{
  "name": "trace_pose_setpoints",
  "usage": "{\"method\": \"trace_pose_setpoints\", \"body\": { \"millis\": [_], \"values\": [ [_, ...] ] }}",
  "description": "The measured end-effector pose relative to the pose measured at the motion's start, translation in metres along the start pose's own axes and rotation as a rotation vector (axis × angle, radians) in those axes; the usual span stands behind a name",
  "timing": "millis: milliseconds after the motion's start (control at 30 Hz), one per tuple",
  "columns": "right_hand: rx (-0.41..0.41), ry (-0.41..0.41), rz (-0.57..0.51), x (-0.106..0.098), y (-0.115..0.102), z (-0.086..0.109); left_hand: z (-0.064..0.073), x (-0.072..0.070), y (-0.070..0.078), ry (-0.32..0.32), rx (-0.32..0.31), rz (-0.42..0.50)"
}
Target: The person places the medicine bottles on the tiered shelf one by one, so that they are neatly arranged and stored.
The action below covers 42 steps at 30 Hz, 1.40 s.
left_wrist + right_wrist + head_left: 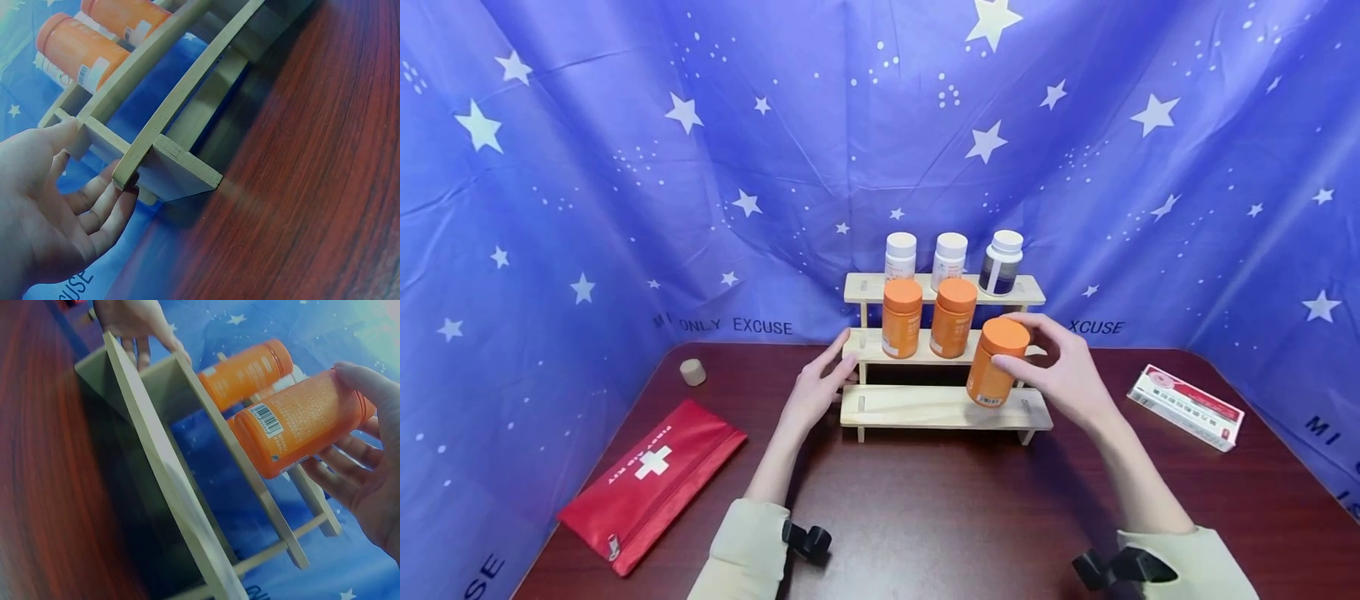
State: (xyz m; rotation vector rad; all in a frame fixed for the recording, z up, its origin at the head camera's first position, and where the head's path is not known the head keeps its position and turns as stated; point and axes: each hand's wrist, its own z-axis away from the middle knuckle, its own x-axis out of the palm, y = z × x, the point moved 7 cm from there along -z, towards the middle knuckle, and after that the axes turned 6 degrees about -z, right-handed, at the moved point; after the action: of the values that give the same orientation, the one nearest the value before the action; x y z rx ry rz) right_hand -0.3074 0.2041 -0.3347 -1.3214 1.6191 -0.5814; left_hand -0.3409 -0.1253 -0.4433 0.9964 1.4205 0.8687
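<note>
My right hand pinches an orange pill bottle with an orange lid, thumb in front. The bottle tilts slightly, held at the right of the three-step wooden rack, overlapping its middle and lowest shelves in the head view. Its barcode side shows in the right wrist view, where the right hand grips it near the lid. At the rack's left end is my left hand; the left wrist view has its thumb at the middle shelf's end and its fingers bent round the lowest shelf's end.
Two orange bottles stand on the middle shelf, with two white bottles and a grey-and-white one on top. A red first aid pouch and a small pale cylinder lie left; a red-and-white box lies right.
</note>
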Motion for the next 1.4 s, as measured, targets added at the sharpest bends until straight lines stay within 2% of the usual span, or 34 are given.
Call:
{"method": "trace_pose_setpoints", "body": {
  "millis": [233, 367, 667, 933, 1400],
  "values": [
    [0.029, 0.051, 0.099, -0.021, 0.003, -0.011, 0.001, 0.002, 0.000, -0.003, -0.001, 0.000],
    [0.060, 0.078, 0.112, -0.029, 0.006, -0.020, -0.001, 0.002, -0.002, -0.007, -0.002, 0.007],
    [0.031, 0.131, 0.111, -0.037, 0.013, -0.047, -0.001, -0.003, 0.002, 0.004, 0.007, -0.008],
    [0.065, 0.121, 0.132, -0.034, 0.026, -0.053, 0.001, -0.002, 0.003, -0.009, 0.007, -0.015],
    [0.144, 0.042, 0.140, -0.024, 0.035, -0.054, -0.001, 0.000, 0.000, -0.011, 0.009, -0.002]
  ]
}}
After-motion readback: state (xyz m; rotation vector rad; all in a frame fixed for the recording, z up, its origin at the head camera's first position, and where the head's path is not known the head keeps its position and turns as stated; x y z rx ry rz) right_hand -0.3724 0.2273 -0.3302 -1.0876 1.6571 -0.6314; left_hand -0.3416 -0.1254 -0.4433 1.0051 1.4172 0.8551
